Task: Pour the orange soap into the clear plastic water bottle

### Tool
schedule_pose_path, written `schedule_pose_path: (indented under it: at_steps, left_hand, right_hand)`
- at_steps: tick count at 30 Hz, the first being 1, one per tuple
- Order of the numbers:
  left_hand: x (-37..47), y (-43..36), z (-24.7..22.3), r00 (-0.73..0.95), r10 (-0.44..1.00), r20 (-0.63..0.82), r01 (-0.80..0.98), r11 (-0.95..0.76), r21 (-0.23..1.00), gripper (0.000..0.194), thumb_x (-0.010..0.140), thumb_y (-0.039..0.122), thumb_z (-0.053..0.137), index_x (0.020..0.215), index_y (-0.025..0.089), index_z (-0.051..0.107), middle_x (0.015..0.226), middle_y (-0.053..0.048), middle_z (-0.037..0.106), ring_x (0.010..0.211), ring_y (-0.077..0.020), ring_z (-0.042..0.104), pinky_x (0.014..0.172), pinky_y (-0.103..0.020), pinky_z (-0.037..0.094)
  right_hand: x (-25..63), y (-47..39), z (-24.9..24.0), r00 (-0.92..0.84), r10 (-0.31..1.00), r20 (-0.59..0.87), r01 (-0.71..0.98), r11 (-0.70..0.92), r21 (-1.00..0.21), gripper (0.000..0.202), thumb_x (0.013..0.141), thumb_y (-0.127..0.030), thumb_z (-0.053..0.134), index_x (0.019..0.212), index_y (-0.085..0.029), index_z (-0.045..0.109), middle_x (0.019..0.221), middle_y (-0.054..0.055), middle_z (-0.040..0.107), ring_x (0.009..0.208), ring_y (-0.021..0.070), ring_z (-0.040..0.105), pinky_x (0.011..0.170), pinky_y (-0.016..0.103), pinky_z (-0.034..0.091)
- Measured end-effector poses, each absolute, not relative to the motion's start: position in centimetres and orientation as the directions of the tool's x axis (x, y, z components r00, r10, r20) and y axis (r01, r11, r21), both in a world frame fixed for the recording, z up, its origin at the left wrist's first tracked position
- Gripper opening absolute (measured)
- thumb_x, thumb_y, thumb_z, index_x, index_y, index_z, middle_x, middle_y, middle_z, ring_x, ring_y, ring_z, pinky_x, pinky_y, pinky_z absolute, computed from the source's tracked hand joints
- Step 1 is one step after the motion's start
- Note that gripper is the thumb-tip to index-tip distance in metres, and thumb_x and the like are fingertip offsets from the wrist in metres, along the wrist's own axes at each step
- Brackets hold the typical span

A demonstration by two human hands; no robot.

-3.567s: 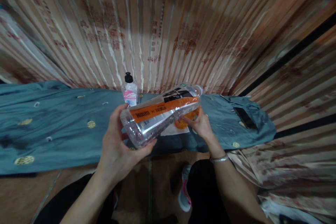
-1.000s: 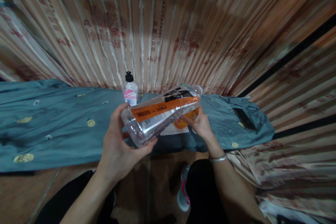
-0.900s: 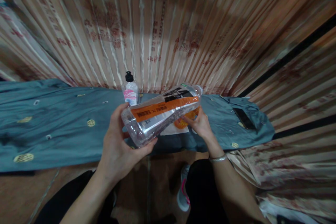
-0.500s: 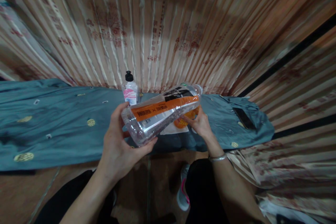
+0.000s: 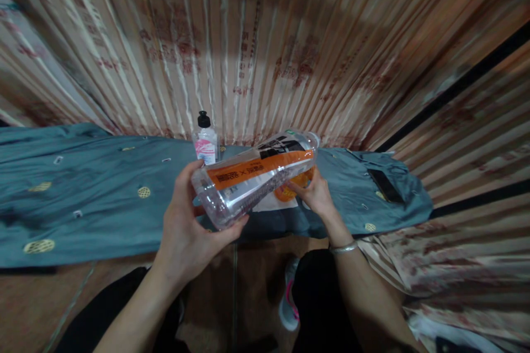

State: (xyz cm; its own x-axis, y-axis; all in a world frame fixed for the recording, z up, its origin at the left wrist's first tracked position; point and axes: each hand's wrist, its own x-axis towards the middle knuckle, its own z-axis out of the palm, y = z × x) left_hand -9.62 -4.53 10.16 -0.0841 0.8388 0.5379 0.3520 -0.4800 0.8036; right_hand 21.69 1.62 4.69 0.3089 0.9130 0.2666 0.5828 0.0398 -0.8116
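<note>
A large clear plastic bottle [image 5: 252, 174] with an orange, black and silver label lies tilted in the air, its neck up and to the right. My left hand [image 5: 188, 226] is closed around its base. Behind and below the bottle's neck, my right hand [image 5: 317, 193] is closed on an orange see-through container [image 5: 285, 193]. The bottle hides much of that container, so its full shape does not show. Under it, a white sheet [image 5: 275, 205] lies on the teal cloth. A small clear bottle [image 5: 206, 146] with a black cap and pink-white label stands upright behind my left hand.
The teal patterned cloth [image 5: 103, 193] covers a long narrow surface. A dark phone-like slab [image 5: 385, 186] lies at its right end. Pleated curtains [image 5: 232, 55] rise directly behind, with dark bars [image 5: 464, 85] at the right. My legs and a shoe [image 5: 289, 303] are below.
Hardly anything differs. Both hands keep the same hold and place, and the large bottle stays at the same tilt.
</note>
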Motion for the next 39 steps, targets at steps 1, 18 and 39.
schedule_pose_path:
  at_steps: [1, 18, 39]
  left_hand:
    - [-9.6, -4.52, 10.14, -0.085, 0.84, 0.536, 0.355, -0.478, 0.804, 0.089, 0.073, 0.034, 0.098, 0.153, 0.031, 0.058, 0.137, -0.012, 0.085, 0.115, -0.0378, 0.091, 0.072, -0.043, 0.079]
    - [-9.41, -4.55, 10.2, -0.088, 0.824, 0.559, 0.366, -0.495, 0.788, 0.087, 0.075, 0.034, 0.097, 0.153, 0.031, 0.059, 0.134, -0.011, 0.086, 0.112, -0.0368, 0.091, 0.073, -0.043, 0.079]
    - [-9.31, -4.52, 10.03, -0.091, 0.827, 0.554, 0.361, -0.491, 0.793, 0.09, 0.073, 0.034, 0.098, 0.154, 0.031, 0.059, 0.136, -0.011, 0.086, 0.112, -0.0375, 0.091, 0.072, -0.044, 0.079]
  right_hand:
    - [21.7, 1.62, 4.66, 0.312, 0.913, 0.265, 0.582, 0.037, -0.812, 0.101, 0.065, -0.095, 0.092, 0.133, -0.024, 0.072, 0.12, 0.02, 0.093, 0.111, 0.0466, 0.09, 0.094, 0.058, 0.072]
    - [22.09, 1.64, 4.4, 0.3, 0.919, 0.257, 0.598, 0.028, -0.801, 0.09, 0.069, -0.082, 0.096, 0.133, -0.025, 0.07, 0.123, 0.02, 0.092, 0.116, 0.0466, 0.089, 0.098, 0.058, 0.071]
    - [22.1, 1.71, 4.28, 0.299, 0.917, 0.265, 0.596, 0.037, -0.802, 0.09, 0.069, -0.086, 0.094, 0.132, -0.026, 0.07, 0.123, 0.018, 0.093, 0.114, 0.0451, 0.089, 0.098, 0.058, 0.071]
